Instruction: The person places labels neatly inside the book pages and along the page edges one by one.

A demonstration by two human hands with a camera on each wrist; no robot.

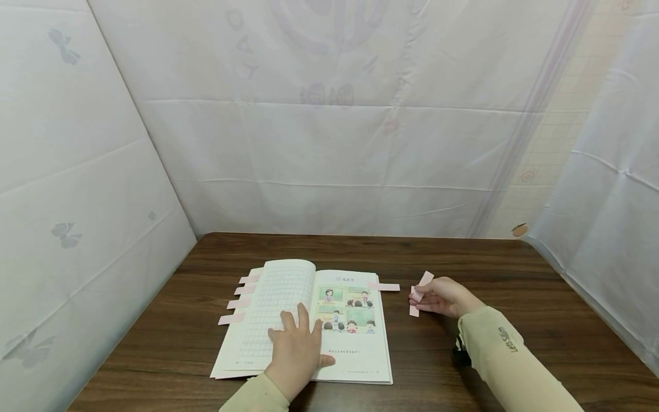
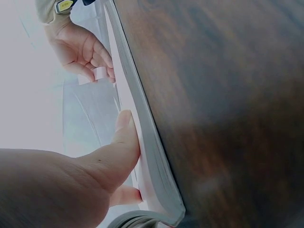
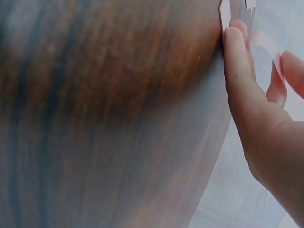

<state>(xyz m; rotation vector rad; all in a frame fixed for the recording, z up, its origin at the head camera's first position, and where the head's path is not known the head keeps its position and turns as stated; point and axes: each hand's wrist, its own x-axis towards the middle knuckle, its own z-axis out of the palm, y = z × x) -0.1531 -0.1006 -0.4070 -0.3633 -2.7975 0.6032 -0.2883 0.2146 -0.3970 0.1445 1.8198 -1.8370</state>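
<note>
An open workbook (image 1: 355,357) lies on the table, with grid squares on its left page and cartoon pictures on its right. My left hand (image 1: 297,350) rests on it near the spine, fingers spread, mostly over the left page. Right of the book, my right hand (image 1: 447,296) pinches a pink sticky strip (image 1: 425,278) between thumb and finger. In the right wrist view that strip (image 3: 267,43) curves up from the other fingers. Under those fingers is another pink piece (image 1: 414,311), partly hidden; whether it is a pad or a single strip I cannot tell.
A pink tab (image 1: 389,287) sticks out from the right page's upper edge. Several more pink tabs (image 1: 231,319) jut from the book's left side. The dark wooden table (image 1: 247,247) meets pale patterned cloth (image 1: 329,143) at the back and sides.
</note>
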